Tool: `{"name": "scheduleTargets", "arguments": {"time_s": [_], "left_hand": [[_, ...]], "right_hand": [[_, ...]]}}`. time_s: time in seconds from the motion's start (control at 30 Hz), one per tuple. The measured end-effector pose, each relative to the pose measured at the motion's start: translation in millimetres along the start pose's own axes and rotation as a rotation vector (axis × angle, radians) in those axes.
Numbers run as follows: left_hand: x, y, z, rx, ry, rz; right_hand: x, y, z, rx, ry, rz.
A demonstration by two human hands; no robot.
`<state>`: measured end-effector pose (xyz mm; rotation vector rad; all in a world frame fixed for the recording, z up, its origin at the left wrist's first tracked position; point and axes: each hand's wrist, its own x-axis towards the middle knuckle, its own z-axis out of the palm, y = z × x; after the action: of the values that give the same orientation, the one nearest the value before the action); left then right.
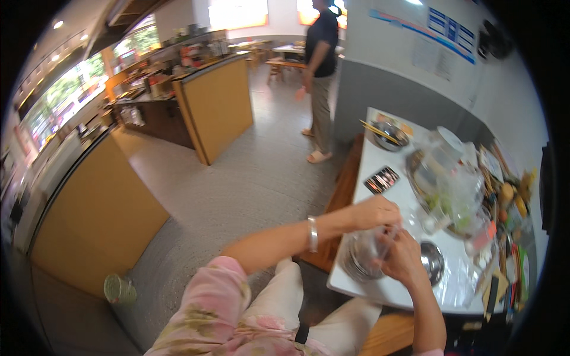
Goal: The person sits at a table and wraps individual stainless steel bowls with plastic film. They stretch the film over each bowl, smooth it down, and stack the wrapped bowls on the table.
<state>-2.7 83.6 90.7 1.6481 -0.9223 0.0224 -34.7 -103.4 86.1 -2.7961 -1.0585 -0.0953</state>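
Observation:
Both my hands meet over the near part of a white table (401, 291). My left hand (378, 212), with a silver bracelet (312, 233) on its wrist, is closed on the top edge of a clear plastic bag (372, 244). Just below it, my right hand (401, 256) grips the same bag, its fingers partly hidden by the plastic. Beneath the bag lies a round, clear or metal container (356, 267), blurred. A shiny metal bowl (432, 262) sits right beside my right wrist. Beyond my left hand lies a phone (381, 180) with a lit or reflecting screen.
A metal bowl with yellow chopsticks (391, 135) stands at the far end. Along the right lie a large tray (416, 167), plastic bags (463, 187), green vegetables (438, 202) and clutter. A wooden bench (343, 200) borders the table. A person (321, 66) stands beyond; a bin (119, 289) is lower left.

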Motion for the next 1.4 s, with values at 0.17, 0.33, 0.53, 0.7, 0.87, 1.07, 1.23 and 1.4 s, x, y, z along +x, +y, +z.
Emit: {"name": "scheduleTargets", "arguments": {"time_s": [0.17, 0.33, 0.53, 0.7, 0.87, 1.07, 1.23, 1.4], "left_hand": [[6.8, -24.9, 33.9, -0.785, 0.183, -0.085], [9.5, -53.3, 70.7, -0.682, 0.369, 0.029], [6.8, -38.5, 71.8, -0.518, 0.421, -0.065], [-7.2, -14.5, 71.6, 0.056, 0.421, 0.014], [2.7, -72.5, 86.9, 0.361, 0.519, 0.132], [-6.4, -5.0, 68.0, 0.057, 0.373, -0.23], [-3.3, -48.2, 75.1, 0.135, 0.444, 0.214], [5.1, -57.2, 73.8, 0.051, 0.456, -0.134]], "right_hand": [[1.1, 0.3, 16.2, 0.164, 0.218, 0.041], [-12.4, 4.8, 24.4, 0.066, 0.469, -0.178], [-15.6, 23.3, -20.5, 0.213, -0.113, -0.079], [14.3, 74.6, 22.7, 0.556, 0.35, 0.025], [23.9, 115.5, 25.7, 1.068, -0.021, 0.213], [13.9, 68.3, -40.6, 1.17, 0.005, 0.129], [40.5, 16.6, -45.9, 0.663, -0.039, -0.252], [46.5, 0.4, -55.6, 0.444, 0.126, -0.19]]}}
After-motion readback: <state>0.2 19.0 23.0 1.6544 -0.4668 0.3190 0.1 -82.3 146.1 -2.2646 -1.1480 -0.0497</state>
